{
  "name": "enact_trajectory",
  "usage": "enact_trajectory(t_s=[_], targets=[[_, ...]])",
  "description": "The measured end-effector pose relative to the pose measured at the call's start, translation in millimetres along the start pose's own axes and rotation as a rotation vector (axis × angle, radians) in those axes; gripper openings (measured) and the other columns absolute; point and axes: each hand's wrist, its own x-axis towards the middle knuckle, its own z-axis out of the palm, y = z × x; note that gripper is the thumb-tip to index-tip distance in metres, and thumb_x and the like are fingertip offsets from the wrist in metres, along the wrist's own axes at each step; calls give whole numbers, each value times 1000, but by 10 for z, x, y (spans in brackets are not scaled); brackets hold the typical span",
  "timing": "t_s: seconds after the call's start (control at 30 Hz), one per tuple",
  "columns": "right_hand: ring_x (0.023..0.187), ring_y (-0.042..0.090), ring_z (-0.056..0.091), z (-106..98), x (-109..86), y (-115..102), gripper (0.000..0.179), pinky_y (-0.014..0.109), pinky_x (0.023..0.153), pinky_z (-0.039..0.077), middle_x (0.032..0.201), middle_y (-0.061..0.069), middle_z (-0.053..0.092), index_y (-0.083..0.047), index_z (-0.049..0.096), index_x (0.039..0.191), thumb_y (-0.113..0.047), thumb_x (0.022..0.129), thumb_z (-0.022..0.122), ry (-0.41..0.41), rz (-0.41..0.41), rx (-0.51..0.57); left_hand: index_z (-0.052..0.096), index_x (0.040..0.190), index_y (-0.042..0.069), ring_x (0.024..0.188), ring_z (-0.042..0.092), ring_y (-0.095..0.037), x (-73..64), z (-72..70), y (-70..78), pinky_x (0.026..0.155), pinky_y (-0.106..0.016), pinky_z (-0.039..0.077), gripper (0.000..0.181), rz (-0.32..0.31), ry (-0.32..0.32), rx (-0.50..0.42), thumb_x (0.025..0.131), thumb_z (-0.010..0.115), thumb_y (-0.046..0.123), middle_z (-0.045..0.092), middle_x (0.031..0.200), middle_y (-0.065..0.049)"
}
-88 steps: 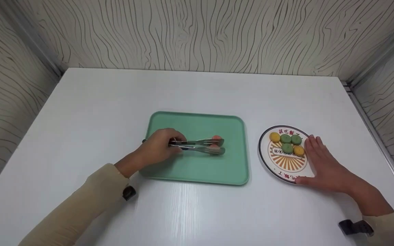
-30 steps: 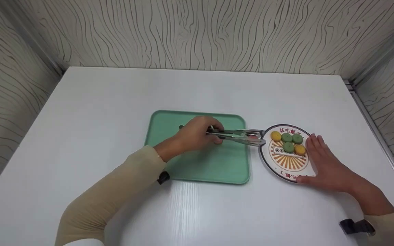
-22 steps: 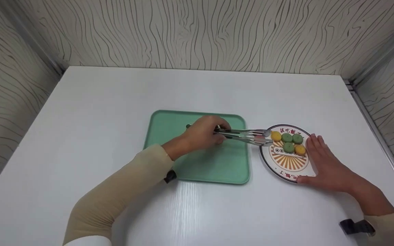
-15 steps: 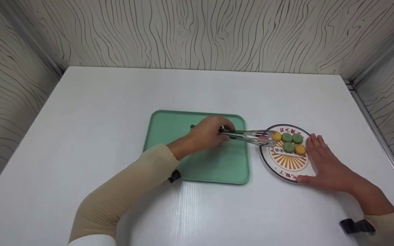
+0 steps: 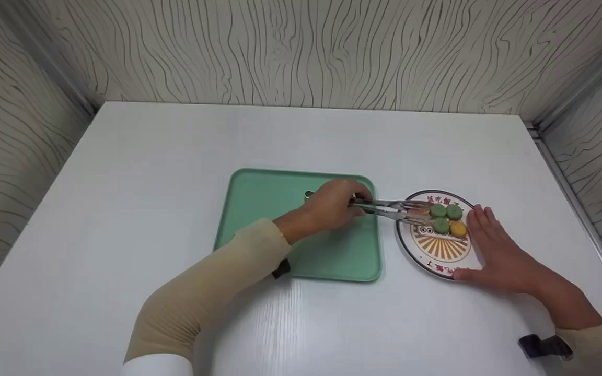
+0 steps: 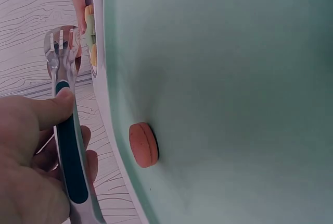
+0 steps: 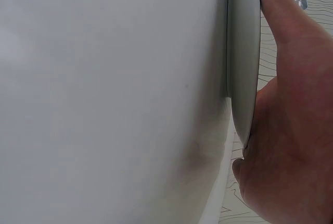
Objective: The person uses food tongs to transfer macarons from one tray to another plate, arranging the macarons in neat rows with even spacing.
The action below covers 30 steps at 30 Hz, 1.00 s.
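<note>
My left hand (image 5: 332,206) grips metal tongs (image 6: 71,156) by their dark-inlaid handles. Between the tong tips is a pinkish-red macaron (image 5: 418,211), now over the left part of the round white plate (image 5: 411,249). On that plate sit several green macarons (image 5: 441,225) and a yellow macaron (image 5: 458,228); another yellow one is mostly hidden behind the tongs. My right hand (image 5: 505,258) rests against the plate's right rim, fingers straight and thumb spread toward the near edge. A second red macaron (image 6: 143,145) lies on the green tray (image 6: 234,104), hidden under my left hand in the head view.
The tray lies left of the plate on a white table (image 5: 175,141), with a narrow strip of table between them. Wood-grain patterned panels (image 5: 301,57) stand behind the table and at both sides.
My left hand took up a red macaron from the tray with the tongs and carried it rightward, past the tray's edge and over the plate. My right hand has stayed at the plate rim.
</note>
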Motion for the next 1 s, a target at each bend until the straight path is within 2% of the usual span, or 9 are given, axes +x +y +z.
enact_trajectory(t_s=[0.43, 0.57, 1.0], targets=[[153, 37, -19, 9, -2, 6, 128, 13, 107, -17, 164, 34, -5, 11, -3, 157, -55, 83, 78, 8, -10, -6, 76, 114, 14, 92, 58, -6, 105, 124, 72, 86, -24, 49, 21, -42, -3, 35, 94, 74, 9, 70, 105, 6], [152, 37, -19, -7, 3, -12, 128, 14, 108, -17, 163, 35, -4, 12, -3, 157, -54, 83, 79, -2, -4, -8, 76, 114, 14, 93, 57, -6, 137, 154, 86, 86, -23, 49, 20, -37, -4, 43, 94, 74, 10, 70, 104, 6], [153, 36, -20, 8, -2, -2, 128, 13, 107, -17, 164, 33, -5, 12, -2, 157, -56, 83, 78, 1, -4, -5, 76, 115, 13, 95, 58, -7, 141, 143, 82, 90, -24, 49, 22, -32, -7, 40, 94, 74, 9, 70, 107, 5]])
